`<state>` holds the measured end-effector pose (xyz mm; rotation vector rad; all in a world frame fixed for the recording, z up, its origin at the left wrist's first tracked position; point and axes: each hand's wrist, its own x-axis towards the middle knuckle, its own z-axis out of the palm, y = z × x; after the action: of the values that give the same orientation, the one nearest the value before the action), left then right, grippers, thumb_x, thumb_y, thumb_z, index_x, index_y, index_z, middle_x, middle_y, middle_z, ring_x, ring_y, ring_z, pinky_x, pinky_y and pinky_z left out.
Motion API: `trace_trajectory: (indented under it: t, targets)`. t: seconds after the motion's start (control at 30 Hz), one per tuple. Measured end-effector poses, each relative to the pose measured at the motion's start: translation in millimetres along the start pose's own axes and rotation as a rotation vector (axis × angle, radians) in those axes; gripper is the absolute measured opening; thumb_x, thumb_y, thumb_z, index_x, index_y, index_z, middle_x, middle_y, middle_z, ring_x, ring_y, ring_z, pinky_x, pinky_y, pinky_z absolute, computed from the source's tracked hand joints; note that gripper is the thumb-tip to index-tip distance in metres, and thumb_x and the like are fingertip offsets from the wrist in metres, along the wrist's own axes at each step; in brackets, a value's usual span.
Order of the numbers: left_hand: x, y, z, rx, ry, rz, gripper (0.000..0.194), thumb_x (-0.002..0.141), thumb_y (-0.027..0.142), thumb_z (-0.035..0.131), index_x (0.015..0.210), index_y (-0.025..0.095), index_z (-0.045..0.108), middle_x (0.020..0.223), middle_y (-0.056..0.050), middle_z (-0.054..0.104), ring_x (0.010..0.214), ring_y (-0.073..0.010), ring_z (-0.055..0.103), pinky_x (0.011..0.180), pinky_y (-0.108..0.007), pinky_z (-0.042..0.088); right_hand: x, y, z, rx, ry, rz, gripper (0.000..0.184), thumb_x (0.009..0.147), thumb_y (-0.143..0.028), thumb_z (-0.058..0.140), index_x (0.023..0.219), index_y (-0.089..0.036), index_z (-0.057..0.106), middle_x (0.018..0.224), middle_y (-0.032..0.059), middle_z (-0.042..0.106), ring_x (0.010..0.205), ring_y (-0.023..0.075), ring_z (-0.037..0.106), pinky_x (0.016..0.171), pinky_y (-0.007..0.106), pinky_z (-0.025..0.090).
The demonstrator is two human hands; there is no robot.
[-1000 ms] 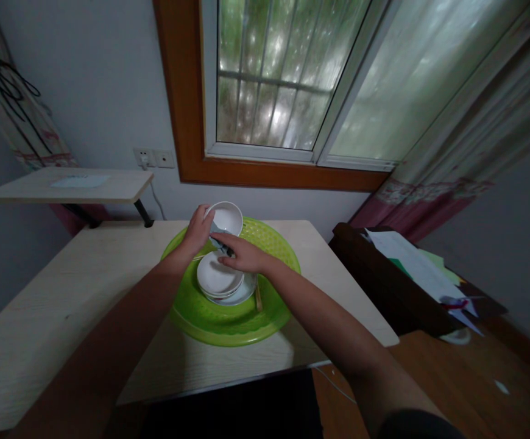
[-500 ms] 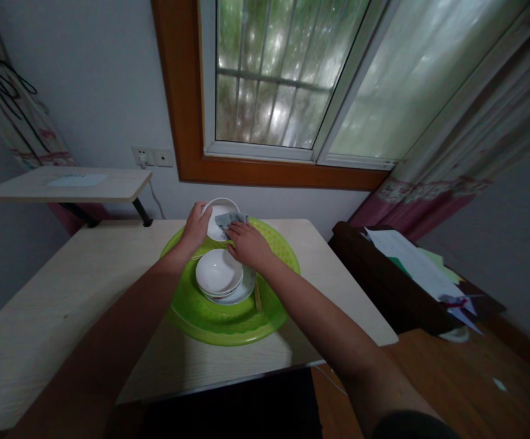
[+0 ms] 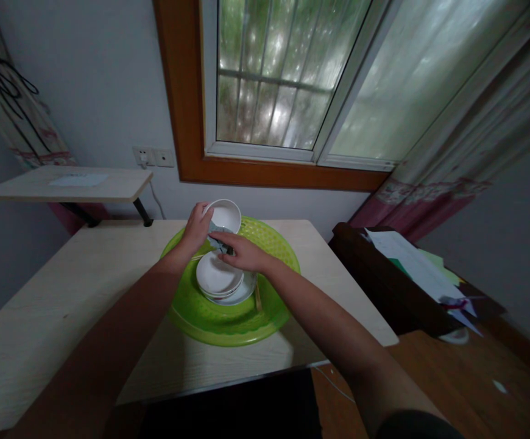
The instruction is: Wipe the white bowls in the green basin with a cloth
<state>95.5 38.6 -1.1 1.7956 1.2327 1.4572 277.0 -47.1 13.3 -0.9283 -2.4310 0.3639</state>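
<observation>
Head camera view: left hand (image 3: 198, 227) has its fingers curled round the side of a white bowl (image 3: 227, 213), tipped so you can see right inside, up over the far part of a big green tray (image 3: 228, 334); right hand (image 3: 242, 252) is partly closed on a grey cloth (image 3: 219, 238), index finger stretched out along it, and the cloth sits at the bowl's near edge; thumb grip on the cloth is kinda hard to make out; just below the hands there's a pile of small bowls (image 3: 217, 274) on a plate (image 3: 247, 291); wooden stick (image 3: 258, 297) lies to the right of those; tray's on a pale table (image 3: 338, 292), window (image 3: 274, 79) behind.
</observation>
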Motion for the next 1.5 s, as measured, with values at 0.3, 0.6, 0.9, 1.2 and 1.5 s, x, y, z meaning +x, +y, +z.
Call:
trace_trajectory:
  t: [0.3, 0.6, 0.9, 1.2, 1.5]
  targets:
    - [3, -1, 1.4, -0.013, -0.005, -0.013, 0.028, 0.097, 0.045, 0.050, 0.115, 0.024, 0.056, 0.122, -0.012, 0.064, 0.122, -0.0282, 0.058, 0.113, -0.048, 0.043, -5, 6, -1, -0.484, 0.032, 0.186, 0.053, 0.092, -0.020, 0.063, 0.144, -0.009, 0.061, 0.151, 0.0200, 0.059, 0.148, 0.0321, 0.046, 0.129, 0.055, 0.024]
    - [3, -1, 0.8, -0.017, -0.014, -0.010, 0.026, 0.099, 0.043, 0.050, 0.115, 0.024, 0.057, 0.119, -0.011, 0.063, 0.122, -0.0271, 0.058, 0.113, -0.045, 0.042, -4, -4, -2, -0.385, -0.057, 0.094, 0.051, 0.100, -0.027, 0.059, 0.147, -0.008, 0.057, 0.147, 0.0202, 0.061, 0.134, 0.0286, 0.059, 0.116, 0.045, 0.045]
    - [1, -2, 0.1, -0.039, -0.037, 0.038, 0.029, 0.100, 0.046, 0.047, 0.116, 0.024, 0.056, 0.121, -0.010, 0.063, 0.119, -0.0263, 0.058, 0.110, -0.045, 0.042, 0, -7, -7, -0.015, 0.025, 0.031, 0.048, 0.112, -0.040, 0.036, 0.147, -0.015, 0.059, 0.147, 0.0116, 0.064, 0.135, 0.0202, 0.060, 0.117, 0.037, 0.044]
    - [2, 3, 0.4, -0.065, -0.044, -0.003, 0.030, 0.096, 0.047, 0.051, 0.113, 0.023, 0.057, 0.116, -0.010, 0.063, 0.118, -0.0287, 0.058, 0.111, -0.047, 0.042, -2, 6, -1, -0.547, 0.108, 0.159, 0.041, 0.107, -0.038, 0.052, 0.127, -0.008, 0.073, 0.141, 0.0186, 0.067, 0.140, 0.0315, 0.054, 0.125, 0.050, 0.031]
    - [2, -2, 3.0, -0.041, -0.050, 0.022, 0.028, 0.096, 0.046, 0.049, 0.113, 0.026, 0.057, 0.120, -0.008, 0.064, 0.120, -0.0263, 0.058, 0.111, -0.044, 0.042, -2, -1, 2, -0.325, -0.043, 0.107, 0.054, 0.107, -0.046, 0.049, 0.144, -0.008, 0.061, 0.145, 0.0194, 0.064, 0.135, 0.0292, 0.060, 0.118, 0.043, 0.042]
